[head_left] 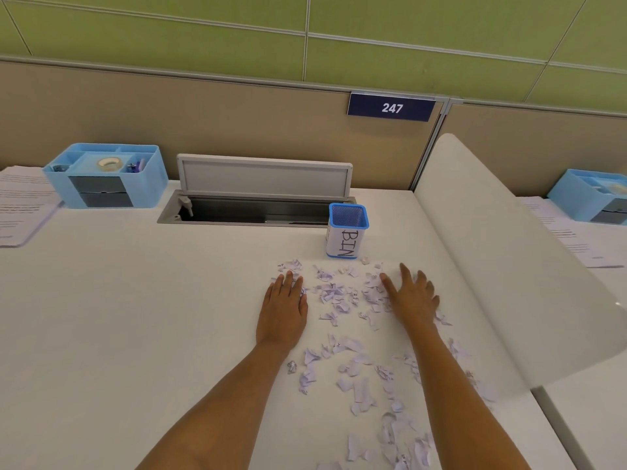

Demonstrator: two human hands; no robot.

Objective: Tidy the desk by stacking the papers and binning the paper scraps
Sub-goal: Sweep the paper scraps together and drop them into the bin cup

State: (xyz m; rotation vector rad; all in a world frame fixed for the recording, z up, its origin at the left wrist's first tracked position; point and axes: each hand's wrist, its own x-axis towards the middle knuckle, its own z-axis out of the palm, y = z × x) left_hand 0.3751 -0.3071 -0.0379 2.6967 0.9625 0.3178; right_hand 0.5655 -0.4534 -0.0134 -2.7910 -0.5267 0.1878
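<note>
White desk surface (118, 300) lies under both hands, which rest palm-down on it. The left hand (283, 308) has its fingers straight and close together and grips nothing; its fingertips touch the left edge of the paper scraps (334, 295). The right hand (412, 296) is spread wider, fingers fanned, holding nothing, and lies on top of some scraps. Most of the torn pale scraps sit between the two hands and trail back beside the right forearm. Just beyond the gap between the hands stands the blue mesh bin (346, 232), upright, with a paper label reading BIN. Well off to the left of the left hand lie the printed papers (23, 205), next to a blue organiser (105, 176). A curved white divider (492, 249) rises to the right of the right hand.
</note>
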